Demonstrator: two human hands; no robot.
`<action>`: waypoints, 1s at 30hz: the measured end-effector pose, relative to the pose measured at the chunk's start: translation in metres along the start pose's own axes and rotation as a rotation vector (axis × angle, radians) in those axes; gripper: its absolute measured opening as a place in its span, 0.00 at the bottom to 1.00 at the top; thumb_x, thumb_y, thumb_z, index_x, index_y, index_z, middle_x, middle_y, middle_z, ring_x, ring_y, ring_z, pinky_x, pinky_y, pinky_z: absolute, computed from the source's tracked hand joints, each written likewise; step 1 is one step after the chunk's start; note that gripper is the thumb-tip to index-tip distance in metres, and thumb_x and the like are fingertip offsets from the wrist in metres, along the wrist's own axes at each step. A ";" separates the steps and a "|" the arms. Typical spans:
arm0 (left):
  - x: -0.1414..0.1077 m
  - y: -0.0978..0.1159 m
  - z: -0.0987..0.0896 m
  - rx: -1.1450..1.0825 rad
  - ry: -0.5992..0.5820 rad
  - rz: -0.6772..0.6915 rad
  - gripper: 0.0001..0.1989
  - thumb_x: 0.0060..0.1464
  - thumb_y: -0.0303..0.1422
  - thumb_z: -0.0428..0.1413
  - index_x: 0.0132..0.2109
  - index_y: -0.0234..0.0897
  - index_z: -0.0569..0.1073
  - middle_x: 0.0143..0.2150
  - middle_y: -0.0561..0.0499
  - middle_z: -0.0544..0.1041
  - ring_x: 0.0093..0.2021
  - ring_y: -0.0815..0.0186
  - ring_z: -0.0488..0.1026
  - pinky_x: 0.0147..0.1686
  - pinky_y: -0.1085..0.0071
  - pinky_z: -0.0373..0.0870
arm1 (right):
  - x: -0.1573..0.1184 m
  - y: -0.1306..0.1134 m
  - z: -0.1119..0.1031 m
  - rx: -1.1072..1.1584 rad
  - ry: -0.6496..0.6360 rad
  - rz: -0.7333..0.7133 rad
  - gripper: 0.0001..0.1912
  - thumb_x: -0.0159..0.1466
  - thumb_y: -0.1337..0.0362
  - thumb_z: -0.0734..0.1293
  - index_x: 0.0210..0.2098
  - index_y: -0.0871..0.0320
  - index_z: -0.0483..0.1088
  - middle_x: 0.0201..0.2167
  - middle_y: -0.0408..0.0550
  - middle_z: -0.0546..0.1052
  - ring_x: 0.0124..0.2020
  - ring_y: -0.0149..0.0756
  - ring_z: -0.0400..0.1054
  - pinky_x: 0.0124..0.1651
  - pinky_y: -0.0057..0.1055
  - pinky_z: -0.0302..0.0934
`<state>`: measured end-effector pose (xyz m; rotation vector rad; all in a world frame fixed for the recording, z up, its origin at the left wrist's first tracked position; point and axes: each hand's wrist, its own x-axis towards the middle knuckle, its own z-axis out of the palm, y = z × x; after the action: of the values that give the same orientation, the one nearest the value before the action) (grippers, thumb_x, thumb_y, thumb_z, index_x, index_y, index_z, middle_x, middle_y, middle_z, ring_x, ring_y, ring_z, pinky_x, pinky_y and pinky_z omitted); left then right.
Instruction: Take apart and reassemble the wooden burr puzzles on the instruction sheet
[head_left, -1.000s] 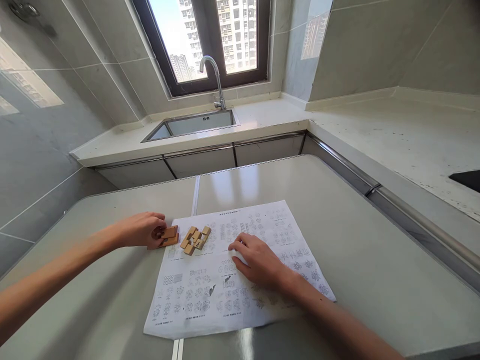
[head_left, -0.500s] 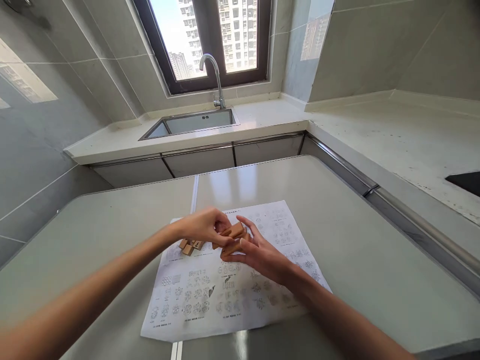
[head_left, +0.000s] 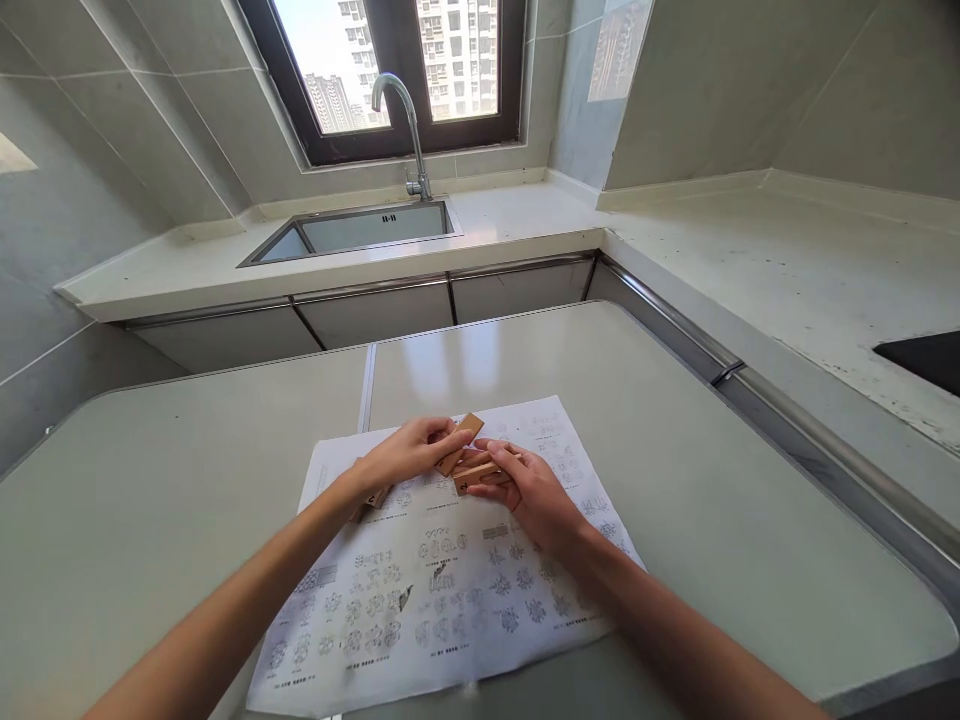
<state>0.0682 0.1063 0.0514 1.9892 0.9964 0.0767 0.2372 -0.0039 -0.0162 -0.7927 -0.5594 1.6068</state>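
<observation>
My left hand (head_left: 420, 450) pinches a tilted wooden puzzle piece (head_left: 469, 425) between thumb and fingers. Just to its right, my right hand (head_left: 529, 490) grips a few wooden puzzle pieces (head_left: 469, 481), the front one marked with a dark numeral. The pieces of both hands meet or nearly meet; whether they interlock I cannot tell. Under my left wrist lie more loose wooden pieces (head_left: 379, 498), partly hidden by the arm. Beneath everything is a creased paper sheet (head_left: 465, 650) printed with rows of small line diagrams, torn in a couple of spots.
The sheet lies on a light grey table (head_left: 712, 520) with a pale seam strip. Beyond its far edge runs a white counter (head_left: 510, 215) with a sink (head_left: 352, 230) and a tall faucet (head_left: 412, 130) below a window. A dark panel (head_left: 926, 360) is set in the right-hand counter.
My left hand has lifted its piece to a steeper tilt, apart from the bundle in my right hand. The view has shifted, and my left wrist now covers more of the loose pieces.
</observation>
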 end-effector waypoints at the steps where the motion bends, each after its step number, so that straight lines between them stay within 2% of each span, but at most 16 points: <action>1: -0.003 -0.001 0.002 -0.039 0.008 0.001 0.29 0.65 0.60 0.49 0.32 0.38 0.66 0.28 0.55 0.67 0.27 0.68 0.63 0.27 0.71 0.59 | 0.001 0.001 -0.001 -0.004 0.020 0.005 0.20 0.69 0.52 0.72 0.50 0.62 0.76 0.47 0.57 0.84 0.45 0.42 0.82 0.43 0.35 0.79; 3: -0.011 0.000 0.007 -0.121 0.034 0.005 0.28 0.67 0.59 0.46 0.35 0.39 0.68 0.29 0.54 0.70 0.29 0.66 0.67 0.30 0.71 0.63 | 0.001 0.002 -0.002 -0.007 0.061 0.006 0.19 0.69 0.52 0.72 0.49 0.61 0.75 0.47 0.58 0.85 0.44 0.43 0.82 0.34 0.30 0.78; 5: -0.019 0.002 0.011 -0.267 0.084 0.017 0.27 0.69 0.56 0.46 0.33 0.39 0.67 0.26 0.55 0.70 0.30 0.66 0.70 0.34 0.70 0.67 | 0.002 0.001 -0.003 -0.003 0.102 -0.008 0.17 0.68 0.52 0.73 0.46 0.60 0.75 0.48 0.59 0.85 0.44 0.44 0.82 0.30 0.28 0.77; 7: -0.027 0.005 0.015 -0.367 0.095 -0.013 0.25 0.71 0.54 0.45 0.35 0.39 0.67 0.23 0.58 0.68 0.23 0.68 0.66 0.31 0.70 0.67 | 0.002 0.000 -0.003 0.013 0.144 -0.030 0.15 0.68 0.53 0.74 0.43 0.59 0.75 0.49 0.58 0.84 0.45 0.45 0.82 0.30 0.27 0.77; 9: -0.033 0.006 0.019 -0.442 0.078 -0.037 0.25 0.72 0.53 0.43 0.36 0.39 0.67 0.22 0.59 0.65 0.19 0.71 0.58 0.28 0.70 0.63 | 0.003 -0.001 -0.003 0.047 0.179 -0.053 0.15 0.68 0.52 0.74 0.42 0.58 0.75 0.50 0.57 0.84 0.48 0.45 0.82 0.34 0.28 0.79; 11: -0.037 0.005 0.024 -0.523 0.071 -0.045 0.25 0.73 0.52 0.43 0.36 0.38 0.68 0.24 0.58 0.65 0.20 0.73 0.54 0.27 0.71 0.59 | 0.005 -0.001 -0.004 0.090 0.203 -0.080 0.15 0.68 0.52 0.74 0.42 0.58 0.75 0.51 0.56 0.83 0.51 0.44 0.81 0.43 0.31 0.80; 14: -0.043 -0.001 0.036 -0.663 0.050 -0.067 0.19 0.71 0.50 0.49 0.42 0.38 0.70 0.32 0.55 0.68 0.25 0.72 0.56 0.27 0.73 0.55 | 0.007 -0.001 -0.006 0.137 0.204 -0.132 0.14 0.68 0.53 0.74 0.43 0.57 0.76 0.55 0.54 0.82 0.55 0.43 0.78 0.56 0.35 0.77; 17: -0.045 -0.008 0.051 -0.778 -0.034 -0.030 0.17 0.70 0.49 0.52 0.46 0.38 0.69 0.35 0.55 0.66 0.27 0.72 0.57 0.27 0.74 0.53 | 0.007 -0.001 -0.006 0.136 0.202 -0.156 0.14 0.69 0.52 0.73 0.46 0.56 0.77 0.58 0.51 0.80 0.60 0.43 0.74 0.63 0.37 0.72; 21: -0.046 -0.016 0.070 -0.857 -0.104 0.008 0.19 0.70 0.51 0.52 0.48 0.37 0.68 0.34 0.56 0.64 0.24 0.75 0.51 0.23 0.75 0.46 | 0.005 0.001 -0.003 0.085 0.187 -0.152 0.17 0.70 0.49 0.71 0.51 0.54 0.77 0.61 0.50 0.78 0.61 0.45 0.74 0.66 0.42 0.68; 24: -0.045 -0.019 0.076 -0.900 -0.118 0.017 0.19 0.71 0.51 0.51 0.49 0.38 0.67 0.34 0.57 0.64 0.22 0.77 0.50 0.21 0.75 0.44 | 0.001 0.001 0.001 0.037 0.151 -0.147 0.19 0.71 0.47 0.70 0.53 0.53 0.76 0.62 0.51 0.78 0.60 0.47 0.74 0.66 0.45 0.67; 27: -0.046 -0.019 0.078 -0.945 -0.069 0.011 0.19 0.70 0.51 0.52 0.49 0.38 0.67 0.33 0.58 0.63 0.21 0.77 0.48 0.20 0.75 0.43 | 0.000 0.001 0.004 -0.014 0.137 -0.156 0.19 0.72 0.47 0.69 0.54 0.52 0.76 0.62 0.51 0.78 0.62 0.46 0.73 0.65 0.43 0.68; 30: -0.047 -0.021 0.079 -0.971 0.048 -0.025 0.21 0.67 0.53 0.55 0.48 0.39 0.66 0.30 0.60 0.60 0.22 0.76 0.49 0.21 0.76 0.45 | 0.000 0.000 0.004 -0.006 0.138 -0.167 0.17 0.73 0.48 0.68 0.52 0.52 0.76 0.62 0.51 0.78 0.64 0.45 0.71 0.64 0.41 0.69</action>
<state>0.0552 0.0274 0.0023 1.0832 0.7860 0.4965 0.2340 -0.0033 -0.0139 -0.8325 -0.5168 1.3871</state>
